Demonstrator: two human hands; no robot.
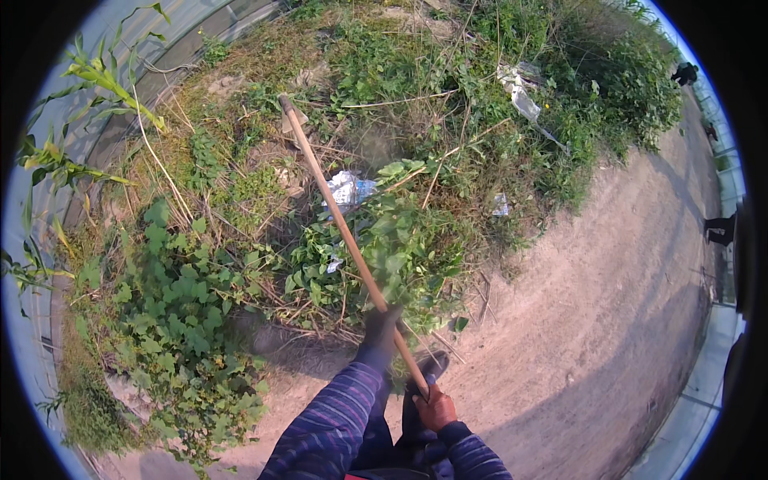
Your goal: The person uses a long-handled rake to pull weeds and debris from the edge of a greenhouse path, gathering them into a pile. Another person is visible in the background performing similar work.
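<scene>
A long wooden handle (336, 219) of a hoe slants across the view, from my body up to the far left. My left hand (379, 332), dark and blurred, is closed around its lower part. Near the butt end my right hand (436, 410) is wrapped around the same handle. At the far end the hoe's blade (294, 119) sits among weeds and dry stems, its lower edge partly hidden. Beneath the handle lie a crumpled white and blue plastic bag (350, 188) bearing writing and a heap of leafy green vines (390, 243).
A broad-leaved plant (180, 300) grows at left, with corn stalks (111, 87) beyond. White plastic scrap (519, 96) hangs in the weeds at upper right. A bare dirt path (600, 288) runs along the right. One shoe (433, 363) of mine stands beside the vines. Dark figures show at the right rim.
</scene>
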